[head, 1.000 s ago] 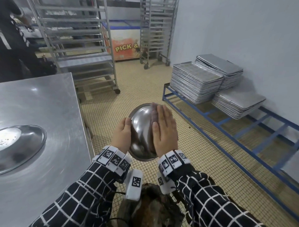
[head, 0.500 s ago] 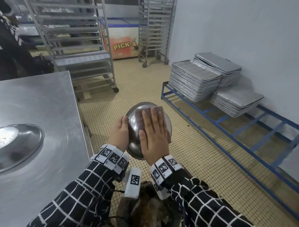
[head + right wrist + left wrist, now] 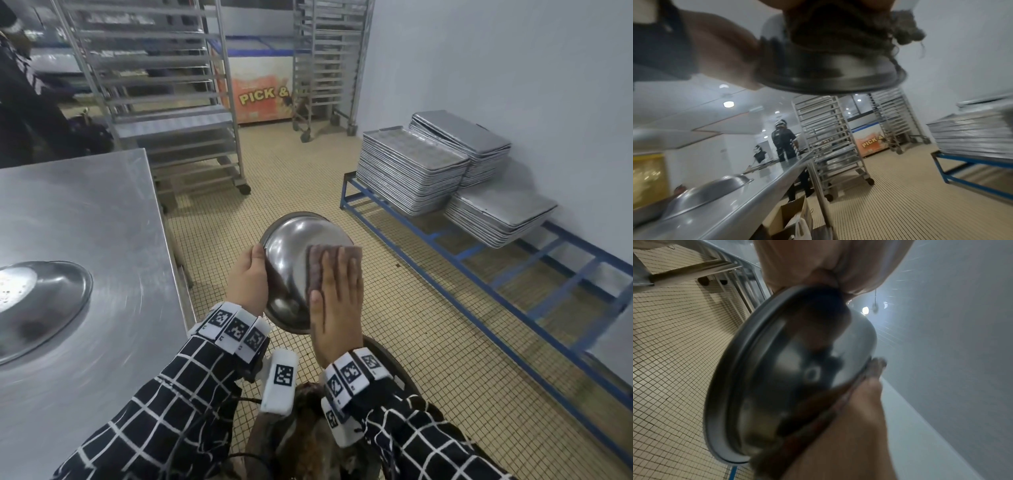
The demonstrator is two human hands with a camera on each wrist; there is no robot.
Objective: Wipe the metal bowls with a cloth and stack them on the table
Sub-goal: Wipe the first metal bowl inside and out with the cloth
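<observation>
I hold a metal bowl [image 3: 291, 253] over the floor, to the right of the steel table [image 3: 85, 212], with its underside facing me. My left hand [image 3: 248, 284] grips its left rim. My right hand [image 3: 337, 298] lies flat on a brownish cloth [image 3: 334, 255] and presses it against the right side of the bowl's outer surface. The left wrist view shows the bowl [image 3: 793, 369] close up, with the cloth [image 3: 873, 369] wedged between it and my right hand. In the right wrist view the cloth [image 3: 900, 24] sits above the bowl [image 3: 828, 71]. An upturned metal bowl [image 3: 37, 301] rests on the table at the left.
A round container [image 3: 387, 356] with dark contents stands on the floor below my wrists. Stacked baking trays [image 3: 411, 171] sit on a blue frame [image 3: 479, 308] by the right wall. Wheeled racks [image 3: 164, 102] stand behind the table, where a person [image 3: 783, 142] works. A cardboard box [image 3: 785, 216] is under the table.
My right hand slid the cloth left across the bowl's underside, then back right and down. More of the cloth now shows above my fingers. The left hand kept its grip.
</observation>
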